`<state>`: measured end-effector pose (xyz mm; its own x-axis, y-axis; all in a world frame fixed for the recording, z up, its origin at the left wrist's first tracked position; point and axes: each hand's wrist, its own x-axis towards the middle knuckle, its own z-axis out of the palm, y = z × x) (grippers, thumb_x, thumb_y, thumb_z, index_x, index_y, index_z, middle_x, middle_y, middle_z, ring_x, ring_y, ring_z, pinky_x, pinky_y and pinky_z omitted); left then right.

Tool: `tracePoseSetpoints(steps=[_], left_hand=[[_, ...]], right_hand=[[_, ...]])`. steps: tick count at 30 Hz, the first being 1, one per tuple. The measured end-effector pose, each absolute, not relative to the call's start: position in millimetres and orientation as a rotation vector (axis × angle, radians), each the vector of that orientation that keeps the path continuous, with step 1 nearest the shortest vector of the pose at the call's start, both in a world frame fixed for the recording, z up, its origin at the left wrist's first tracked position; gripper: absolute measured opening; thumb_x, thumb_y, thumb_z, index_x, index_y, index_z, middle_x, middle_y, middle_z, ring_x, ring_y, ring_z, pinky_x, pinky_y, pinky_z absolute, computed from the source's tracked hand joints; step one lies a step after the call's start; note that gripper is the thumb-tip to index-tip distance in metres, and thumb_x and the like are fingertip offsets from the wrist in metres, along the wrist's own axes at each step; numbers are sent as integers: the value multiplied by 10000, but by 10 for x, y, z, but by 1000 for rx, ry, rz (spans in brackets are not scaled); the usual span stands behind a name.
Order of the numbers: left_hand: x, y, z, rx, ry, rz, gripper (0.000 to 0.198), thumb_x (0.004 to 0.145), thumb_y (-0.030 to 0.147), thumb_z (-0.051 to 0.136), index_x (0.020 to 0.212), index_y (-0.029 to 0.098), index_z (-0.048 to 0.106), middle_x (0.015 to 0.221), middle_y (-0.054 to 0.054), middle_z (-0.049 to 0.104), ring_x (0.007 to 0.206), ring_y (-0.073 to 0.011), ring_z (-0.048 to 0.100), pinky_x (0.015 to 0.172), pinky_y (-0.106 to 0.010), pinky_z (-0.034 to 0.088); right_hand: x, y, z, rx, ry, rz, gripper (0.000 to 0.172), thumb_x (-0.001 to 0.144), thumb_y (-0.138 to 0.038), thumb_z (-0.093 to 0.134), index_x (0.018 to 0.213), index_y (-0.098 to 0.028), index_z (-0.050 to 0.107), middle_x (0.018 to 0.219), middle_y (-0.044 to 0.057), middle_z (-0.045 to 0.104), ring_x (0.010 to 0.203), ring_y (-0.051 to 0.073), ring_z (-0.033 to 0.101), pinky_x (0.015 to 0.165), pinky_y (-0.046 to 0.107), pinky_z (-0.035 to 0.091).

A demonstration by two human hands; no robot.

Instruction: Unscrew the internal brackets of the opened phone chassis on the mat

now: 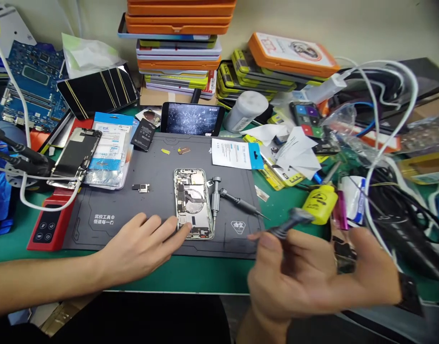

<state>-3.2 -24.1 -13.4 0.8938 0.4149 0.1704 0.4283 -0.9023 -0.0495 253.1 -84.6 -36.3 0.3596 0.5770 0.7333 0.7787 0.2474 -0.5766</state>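
An opened phone lies on the dark work mat, its inner boards and a round coil showing. My left hand rests palm down at its lower left, with the index finger stretched onto the phone's lower part and the other fingers loosely bent. In front of the mat's right side, my right hand holds a dark screwdriver, blurred by motion, between thumb and fingers. Two more screwdrivers, one upright-lying and one slanted, lie right of the phone. A small metal part sits to its left.
Behind the mat stands a phone with a lit, speckled screen, below stacked cases. A battery and a screen assembly lie left, near a red device. A yellow bottle and white cables crowd the right.
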Motion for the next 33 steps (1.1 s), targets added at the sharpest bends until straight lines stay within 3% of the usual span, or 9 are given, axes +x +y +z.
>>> tracePoseSetpoints(steps=[3,10,16,25,30,33], left_hand=[[-46,-226,-170,-2986,-628,-246,538,1033,144,604,1569,108,567,1312,-114,736,917,-214,627,723,-389,480],[8,-238,-186,-2971,-599,-378,462,1113,287,575,1514,62,620,1237,-107,751,892,-191,610,690,-371,494],[1,-240,-198,-2978,-577,-340,493,1100,296,602,1542,79,613,1303,-120,735,929,-193,619,695,-362,493],[-6,-231,-215,-2950,-558,-339,494,1085,287,629,1528,68,609,1255,-144,734,914,-201,632,705,-359,491],[-17,-218,-232,-2932,-561,-374,486,1111,254,555,1549,46,579,1236,-135,738,887,-196,619,675,-361,474],[-22,-213,-235,-2947,-559,-371,497,1114,241,546,1564,30,559,1239,-126,737,885,-196,619,673,-367,477]], right_hand=[[2808,-844,-344,-1718,-1408,-297,646,944,-195,798,1557,-224,596,944,36,695,717,165,662,690,320,590],[3096,-843,-478,-1816,-1830,-395,319,983,-151,681,1292,-188,751,1070,101,759,980,253,702,919,415,581],[3139,-890,-487,-1867,-1809,-334,260,1016,-185,617,1231,-176,762,1088,132,753,1016,299,682,947,474,530],[2976,-498,-226,-1795,-2122,-333,344,1087,-293,599,1407,-216,698,1233,137,775,1068,300,689,955,472,528],[3005,-341,-184,-1816,-2197,-432,188,1083,-273,599,1178,-170,725,1115,129,791,993,294,702,879,451,512],[3050,-292,-193,-1723,-2189,-443,113,1047,-207,616,1131,-196,690,1010,89,783,965,269,709,1019,502,524]])
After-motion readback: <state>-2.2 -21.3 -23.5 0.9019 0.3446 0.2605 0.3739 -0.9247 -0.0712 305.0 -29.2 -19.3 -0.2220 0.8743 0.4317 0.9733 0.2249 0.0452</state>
